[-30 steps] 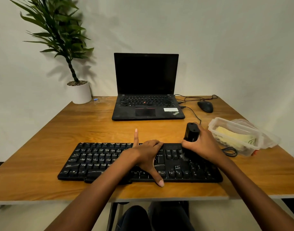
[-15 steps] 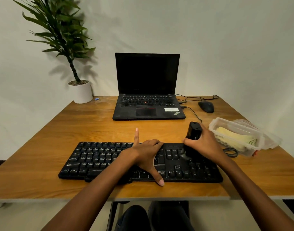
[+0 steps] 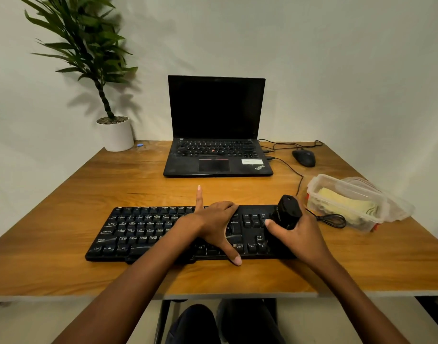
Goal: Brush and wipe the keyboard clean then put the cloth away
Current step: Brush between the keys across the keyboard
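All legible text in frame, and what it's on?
"ThinkPad": palm rest of the laptop, right corner.
"Ctrl", "Alt": bottom-row keys of the black keyboard.
White sticker on the laptop: too blurred to read.
Other key legends: too small to read.

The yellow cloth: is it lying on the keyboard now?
No, the yellow cloth sits inside the clear container right of the keyboard.

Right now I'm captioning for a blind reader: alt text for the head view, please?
A person's right hand grips a black brush over the right end of a black keyboard, while the left hand rests on its middle. Also on the wooden table sit an open laptop, a mouse, a potted plant and a clear container holding a yellow cloth.
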{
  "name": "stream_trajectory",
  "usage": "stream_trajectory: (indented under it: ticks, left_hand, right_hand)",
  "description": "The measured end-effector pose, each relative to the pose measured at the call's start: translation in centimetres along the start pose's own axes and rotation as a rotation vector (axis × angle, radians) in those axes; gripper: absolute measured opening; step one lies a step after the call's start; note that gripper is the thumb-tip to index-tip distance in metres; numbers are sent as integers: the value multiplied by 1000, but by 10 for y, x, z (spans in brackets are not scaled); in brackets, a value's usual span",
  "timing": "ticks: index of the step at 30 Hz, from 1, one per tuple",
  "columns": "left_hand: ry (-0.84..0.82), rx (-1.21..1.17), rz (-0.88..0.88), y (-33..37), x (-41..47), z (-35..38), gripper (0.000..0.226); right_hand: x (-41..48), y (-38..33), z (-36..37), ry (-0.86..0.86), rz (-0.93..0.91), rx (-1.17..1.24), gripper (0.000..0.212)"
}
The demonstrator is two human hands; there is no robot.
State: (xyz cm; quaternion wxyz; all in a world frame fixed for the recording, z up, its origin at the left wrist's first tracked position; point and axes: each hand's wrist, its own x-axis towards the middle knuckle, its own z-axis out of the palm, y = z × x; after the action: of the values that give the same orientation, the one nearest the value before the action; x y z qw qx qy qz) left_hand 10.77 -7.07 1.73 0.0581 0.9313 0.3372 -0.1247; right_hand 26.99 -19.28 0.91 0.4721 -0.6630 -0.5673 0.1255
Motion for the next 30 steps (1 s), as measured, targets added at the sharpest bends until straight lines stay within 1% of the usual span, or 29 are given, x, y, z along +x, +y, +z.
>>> stream_trajectory:
  ticks: [3,5,6,7,9,13,14,16,18,20,21,26,28,30]
  left_hand:
    - [-3,6,-2,1,0,-2,127]
    - [-8,0,-8,2,-1,-3,126]
    - [-13,0,-10,3,-1,-3,127]
    - [-20,1,-12,3,-1,-3,127]
    - [-28,-1,-19,2,0,-3,128]
    - [-34,14,-17,3,0,-3,128]
    - [-36,16,-19,3,0,-3,128]
    - [-40,12,-25,4,0,-4,128]
    - [-45,8,-28,5,0,-4,128]
    - [-45,8,-31,5,0,-5,129]
    - [-45,7,-32,5,-1,-5,128]
    - [-47,21,-28,5,0,-5,128]
    - [-48,13,-31,5,0,-6,128]
    - [-54,15,-33,6,0,-7,128]
  right_hand:
    - [-11,2,-2,-48,39,7,28]
    - [-6,4,-9,-103,73,15,24]
    - [-1,3,-13,-87,86,17,20]
    - [5,3,-15,-37,98,33,20]
    - [11,2,-14,48,105,73,28]
    - [-12,8,3,15,99,59,38]
    - [-17,9,4,8,104,50,37]
    - [-13,6,-1,-21,95,46,22]
    - [-1,2,-7,7,74,45,20]
    - [9,1,-8,90,55,61,23]
    - [10,1,-7,98,44,58,25]
    - [-19,13,0,27,107,61,41]
    - [-12,11,-6,-15,88,7,38]
    - [1,4,-10,17,62,-4,31]
